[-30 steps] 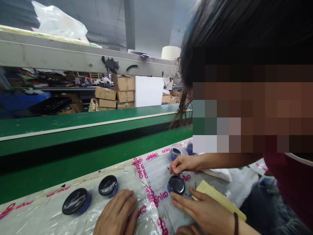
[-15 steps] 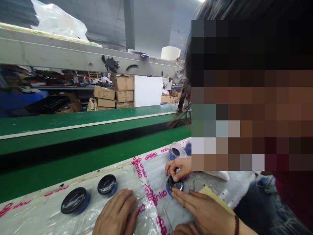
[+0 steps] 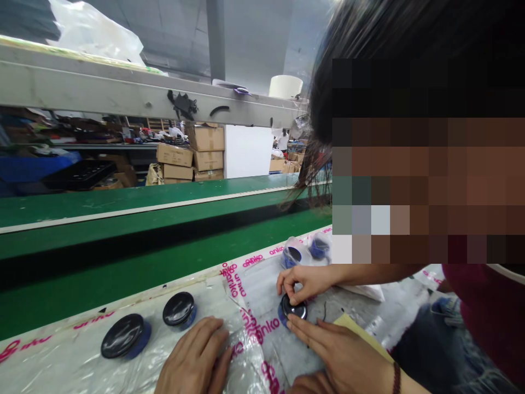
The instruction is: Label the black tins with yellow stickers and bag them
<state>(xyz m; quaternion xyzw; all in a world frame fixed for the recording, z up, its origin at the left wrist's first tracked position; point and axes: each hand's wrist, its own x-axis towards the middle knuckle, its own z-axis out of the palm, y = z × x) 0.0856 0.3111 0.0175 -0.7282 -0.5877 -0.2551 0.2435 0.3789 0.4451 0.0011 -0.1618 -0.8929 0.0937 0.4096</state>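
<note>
Three shiny round black lids sit on blue bases on the counter (image 3: pixel 123 298), on top of a clear plastic sheet (image 3: pixel 254 284) with pink words. Going from the left, the first lid (image 3: pixel 123 336) and the second lid (image 3: pixel 178 308) sit side by side. Next is the person's left hand (image 3: pixel 192 355), lying open and flat, just beside the second lid but not holding it. Then comes the third lid (image 3: pixel 293 308), pinched by a co-worker's upper hand (image 3: pixel 305 283) and touched by a co-worker's lower hand (image 3: pixel 336 350). The person's right hand (image 3: pixel 307 388) barely shows at the bottom edge, so I cannot tell if it is open or shut. Behind the third lid, a clear bag (image 3: pixel 305 249) holds two blue pieces. To the right lies one yellow card (image 3: pixel 361 336).
</note>
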